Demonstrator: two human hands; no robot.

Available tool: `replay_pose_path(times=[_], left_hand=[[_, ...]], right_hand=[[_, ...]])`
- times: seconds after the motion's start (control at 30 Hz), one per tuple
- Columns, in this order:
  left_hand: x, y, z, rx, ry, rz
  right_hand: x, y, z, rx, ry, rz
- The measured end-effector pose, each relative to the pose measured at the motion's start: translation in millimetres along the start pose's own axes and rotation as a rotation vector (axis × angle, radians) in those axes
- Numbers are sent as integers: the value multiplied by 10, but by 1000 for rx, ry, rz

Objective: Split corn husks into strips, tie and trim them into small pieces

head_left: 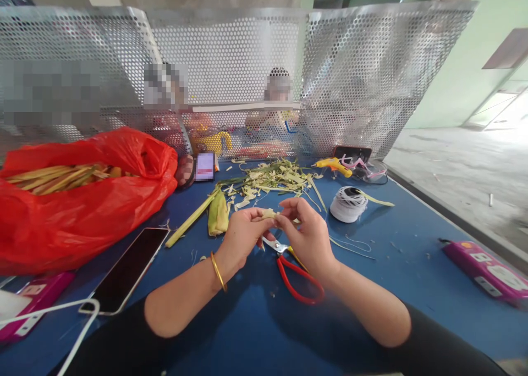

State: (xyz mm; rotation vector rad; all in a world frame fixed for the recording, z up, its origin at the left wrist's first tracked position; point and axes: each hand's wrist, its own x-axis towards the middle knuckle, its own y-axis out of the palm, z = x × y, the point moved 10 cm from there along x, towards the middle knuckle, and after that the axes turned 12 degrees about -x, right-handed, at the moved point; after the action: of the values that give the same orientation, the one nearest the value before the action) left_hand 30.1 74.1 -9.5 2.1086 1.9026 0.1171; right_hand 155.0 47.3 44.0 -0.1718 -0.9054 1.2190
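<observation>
My left hand (243, 234) and my right hand (307, 230) meet over the middle of the blue table. Between their pinched fingertips is a small pale piece of plant strip (270, 214), mostly covered by the fingers. Below the hands lie scissors with red handles (297, 288), their blades partly hidden under the fingers. Just left of my left hand are a cut green stalk piece (218, 215) and a long thin stalk (192, 219). Behind the hands spreads a heap of pale green shavings (274, 179). To the right stands a spool of white string (348, 204).
A red plastic bag (136, 211) of stalks fills the left side, near a phone (130, 269) and a white cable (84, 332). A yellow glue gun (335, 166) and pink-framed glasses (365, 168) lie at the back right. A perforated metal screen (231, 51) closes the far edge; people sit beyond it.
</observation>
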Motion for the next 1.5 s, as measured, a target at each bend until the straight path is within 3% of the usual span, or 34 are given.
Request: replay_pose_path(times=[0.43, 0.53, 0.67, 0.77, 0.83, 0.97, 1.07, 1.5], left_hand=[[-23, 41, -12, 192, 58, 74], [-32, 77, -30, 279, 86, 123], [-71, 154, -26, 369, 82, 189], [-100, 204, 3, 406, 52, 231], [-109, 222, 24, 416, 35, 247], [-107, 243, 95, 357, -13, 291], [-136, 318, 194, 324, -81, 407], [-261, 425, 288, 299, -262, 555]], right_hand=[[10, 11, -47, -49, 46, 19], [44, 69, -39, -39, 46, 124], [53, 246, -139, -26, 133, 390], [6, 387, -216, 82, 199, 567], [-17, 432, -247, 183, 251, 620], [79, 300, -211, 391, 285, 457], [136, 195, -186, 446, 283, 328], [141, 183, -288, 639, 381, 188]])
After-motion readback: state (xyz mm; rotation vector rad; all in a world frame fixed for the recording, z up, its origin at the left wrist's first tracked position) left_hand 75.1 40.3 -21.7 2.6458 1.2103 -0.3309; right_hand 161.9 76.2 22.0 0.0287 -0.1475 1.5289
